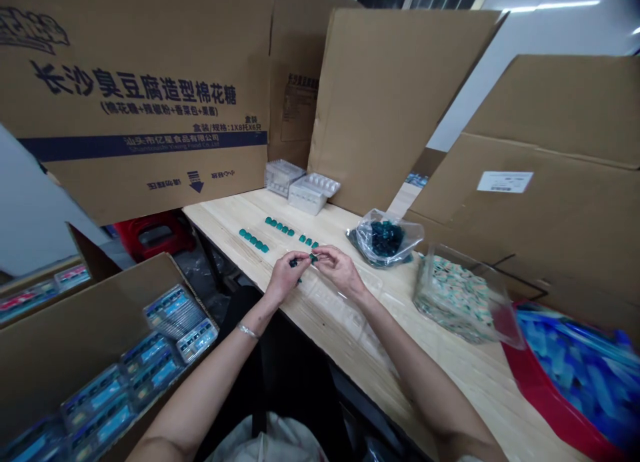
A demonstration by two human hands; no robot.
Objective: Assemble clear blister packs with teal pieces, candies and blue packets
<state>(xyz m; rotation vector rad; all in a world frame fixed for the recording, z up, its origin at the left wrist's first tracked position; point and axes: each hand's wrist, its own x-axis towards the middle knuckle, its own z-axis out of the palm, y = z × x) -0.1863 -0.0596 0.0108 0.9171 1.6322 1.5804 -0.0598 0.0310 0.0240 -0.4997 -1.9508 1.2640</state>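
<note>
My left hand (286, 273) and my right hand (336, 266) meet over a wooden table (450, 375), fingers pinched together around a small teal piece (312, 257). Under the hands lies a clear plastic tray (345, 309). Just beyond them, several teal pieces (280, 227) lie in short rows on the table. A clear bag of dark teal pieces (386, 239) sits to the right of the hands.
Clear trays (302, 186) are stacked at the table's far end. A bag of printed packets (456, 299) and a red bin of blue packets (575, 375) stand at right. Cardboard boxes (135, 82) wall the table. A box of packed trays (150, 355) sits at left.
</note>
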